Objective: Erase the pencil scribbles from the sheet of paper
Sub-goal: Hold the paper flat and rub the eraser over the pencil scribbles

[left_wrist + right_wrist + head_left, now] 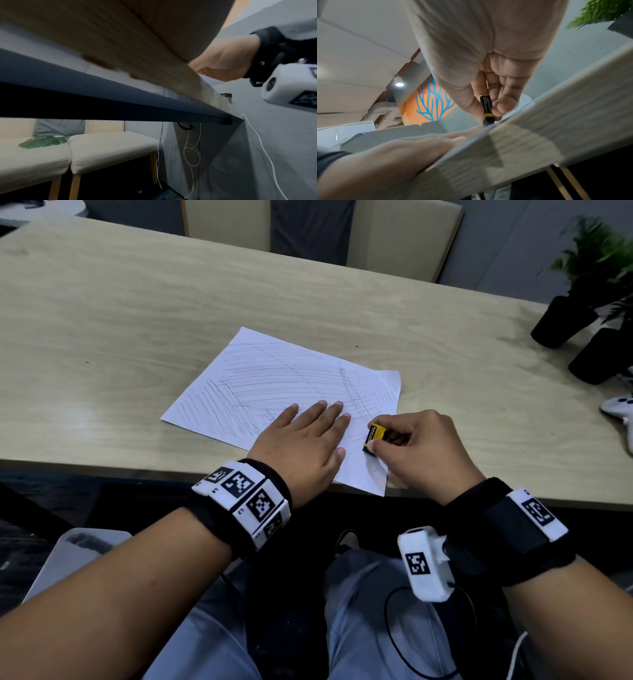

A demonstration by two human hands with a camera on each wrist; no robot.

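A white sheet of paper (274,378) covered in grey pencil scribbles lies near the front edge of the wooden table (102,337). My left hand (308,436) lies flat on the sheet's near part, fingers straight and spread. My right hand (411,440) pinches a black eraser in a yellow sleeve (373,436) and holds its tip on the paper's near right corner. In the right wrist view the eraser (485,106) sits between thumb and fingers, its tip touching the paper (471,146). The left wrist view shows only the table's edge (154,83) and the right hand (226,63).
Two black plant pots (561,320) with green leaves stand at the table's right end, with a white game controller (620,409) beside them. Chairs (404,234) stand behind the far edge. A white cable (190,148) hangs under the table.
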